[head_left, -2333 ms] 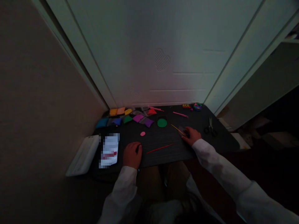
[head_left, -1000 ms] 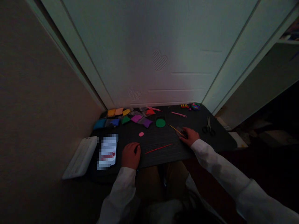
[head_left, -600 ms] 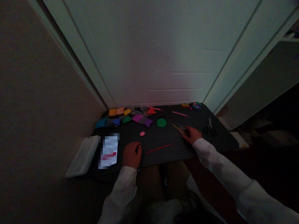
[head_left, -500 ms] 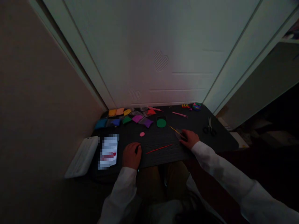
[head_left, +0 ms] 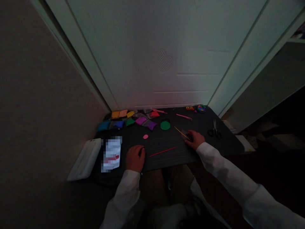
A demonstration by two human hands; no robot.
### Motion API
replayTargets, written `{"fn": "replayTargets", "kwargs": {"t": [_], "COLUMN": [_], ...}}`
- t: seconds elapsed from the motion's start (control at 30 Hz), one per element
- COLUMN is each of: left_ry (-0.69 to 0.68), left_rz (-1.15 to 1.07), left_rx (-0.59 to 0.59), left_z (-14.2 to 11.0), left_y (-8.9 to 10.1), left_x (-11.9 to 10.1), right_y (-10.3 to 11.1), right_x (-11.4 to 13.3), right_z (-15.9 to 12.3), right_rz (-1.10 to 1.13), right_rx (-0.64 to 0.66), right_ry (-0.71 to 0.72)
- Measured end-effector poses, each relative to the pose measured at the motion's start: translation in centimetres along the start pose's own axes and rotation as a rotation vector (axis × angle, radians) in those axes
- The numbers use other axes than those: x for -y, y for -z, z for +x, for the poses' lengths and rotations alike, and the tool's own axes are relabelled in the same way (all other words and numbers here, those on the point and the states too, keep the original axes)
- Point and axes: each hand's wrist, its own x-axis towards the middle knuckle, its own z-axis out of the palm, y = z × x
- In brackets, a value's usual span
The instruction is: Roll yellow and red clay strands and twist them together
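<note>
Diagonally, the thin yellow strand runs from the right hand toward 10 o'clock, its near end seemingly under a clear plate; partly closed fingers cover some of both, and whether they grip or only press I cannot tell. The right hand is nearer; the left hand rests loosely curled at the strand's 8 o'clock, palm hidden. Across the desk, around 12 o'clock from the left hand, a purple-filled packet, a green-filled packet and an orange-filled packet lie among others
</note>
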Motion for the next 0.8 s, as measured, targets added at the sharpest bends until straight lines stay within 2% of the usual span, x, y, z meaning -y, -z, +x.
{"fn": "replayTargets", "kwargs": {"t": [0.1, 0.23, 0.37, 0.5, 0.67, 0.8], "left_ry": [0.002, -0.007, -0.008, -0.014, -0.022, -0.02], "left_rz": [0.007, 0.006, 0.01, 0.006, 0.007, 0.008], "left_rx": [-0.002, -0.004, -0.001, -0.015, -0.02, -0.022], "left_z": [0.01, 0.02, 0.06, 0.06, -0.01, -0.05], "left_y": [0.01, -0.1, -0.17, -0.16, -0.2, -0.22], "left_x": [-0.01, 0.12, 0.22, 0.19, 0.24, 0.29], "right_y": [-0.08, 0.07, 0.15, 0.2, 0.2, 0.3], "right_x": [-0.05, -0.03, 0.23, 0.17, 0.06, 0.03], "right_z": [0.03, 0.11, 0.0, 0.01, -0.02, 0.02], "right_rz": [0.0, -0.015, -0.008, -0.03, -0.016, -0.028], "right_rx": [0.002, -0.038, 0.005, -0.033, -0.003, -0.024], "right_ry": [0.033, -0.063, 0.016, -0.07, 0.022, -0.042]}}
